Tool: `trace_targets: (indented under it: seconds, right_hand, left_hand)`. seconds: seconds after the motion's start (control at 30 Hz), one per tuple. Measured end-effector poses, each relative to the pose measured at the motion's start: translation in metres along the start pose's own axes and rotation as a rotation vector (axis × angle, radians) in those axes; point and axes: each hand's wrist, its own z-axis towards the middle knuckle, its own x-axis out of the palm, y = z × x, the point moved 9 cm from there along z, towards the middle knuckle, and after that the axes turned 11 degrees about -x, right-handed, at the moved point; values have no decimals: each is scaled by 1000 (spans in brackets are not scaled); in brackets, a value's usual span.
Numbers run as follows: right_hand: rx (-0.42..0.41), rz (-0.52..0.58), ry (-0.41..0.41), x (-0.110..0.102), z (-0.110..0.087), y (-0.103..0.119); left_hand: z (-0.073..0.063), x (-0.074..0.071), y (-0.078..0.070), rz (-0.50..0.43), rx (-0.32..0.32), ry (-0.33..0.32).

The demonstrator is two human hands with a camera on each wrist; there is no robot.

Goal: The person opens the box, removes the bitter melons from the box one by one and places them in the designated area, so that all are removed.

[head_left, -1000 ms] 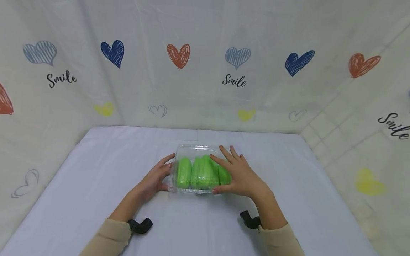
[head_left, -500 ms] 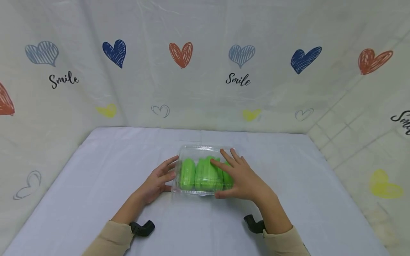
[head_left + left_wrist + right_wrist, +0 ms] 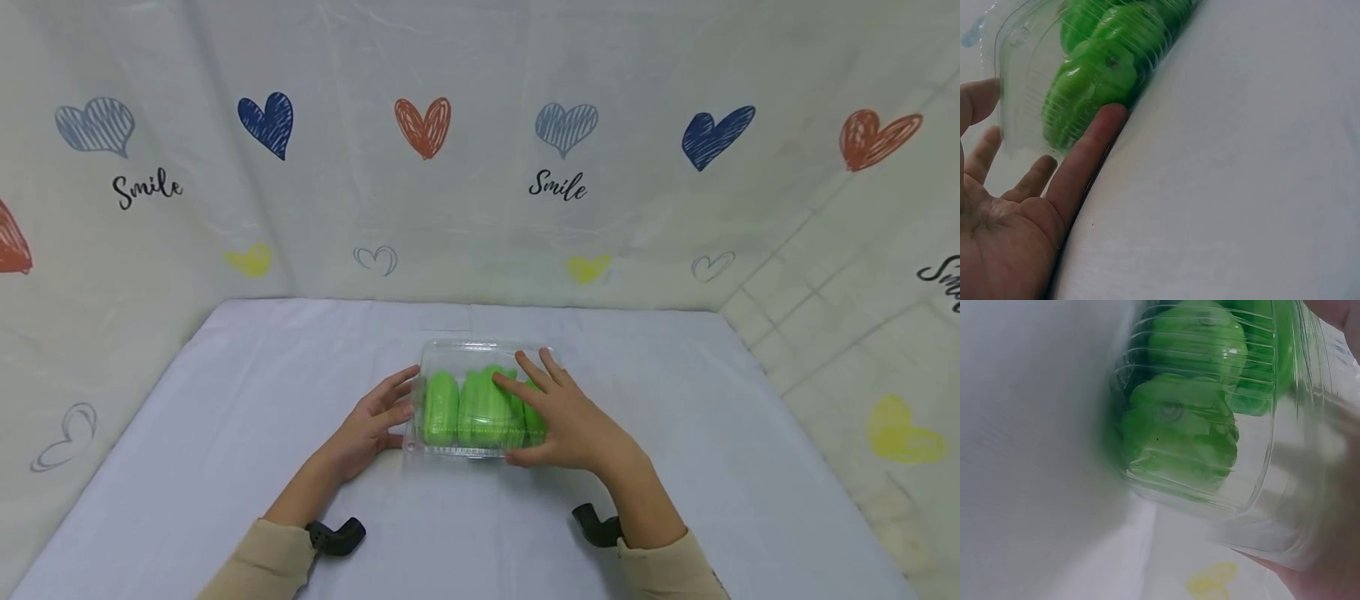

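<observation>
A clear plastic clamshell container [image 3: 468, 354] lies closed on the cloth, holding several long, light green gourd-like pieces [image 3: 441, 408]. Ribbed walls and rounded ends of the green pieces [image 3: 1094, 87] show up close in the left wrist view. My left hand [image 3: 366, 429] touches the container's left side with fingers spread, one fingertip low along its edge. Over the right part of the lid my right hand [image 3: 577, 421] rests with spread fingers, its thumb at the front edge. It covers part of the rightmost green piece. In the right wrist view the container wall [image 3: 1254, 469] fills the middle.
A white cloth [image 3: 465, 533] covers the table. Pale curtains [image 3: 480, 225] printed with hearts and "Smile" hang behind and at both sides. Each wrist wears a black bent piece, such as the one on the left wrist [image 3: 337, 537].
The head view has shifted slightly, moving the whole scene a little to the right. My left fingers have changed position slightly at the container's side. My right hand keeps its place on the lid.
</observation>
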Motion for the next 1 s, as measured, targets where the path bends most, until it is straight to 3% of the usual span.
trace_targets:
  seconds: [0.4,1.0]
  right_hand:
    - [3,-20,24,0,-4,0]
    - [-76,-186,34,-2,-2,7]
  left_hand:
    - [0,1,5,-12,0,9]
    - [2,-1,5,9,-13,-6]
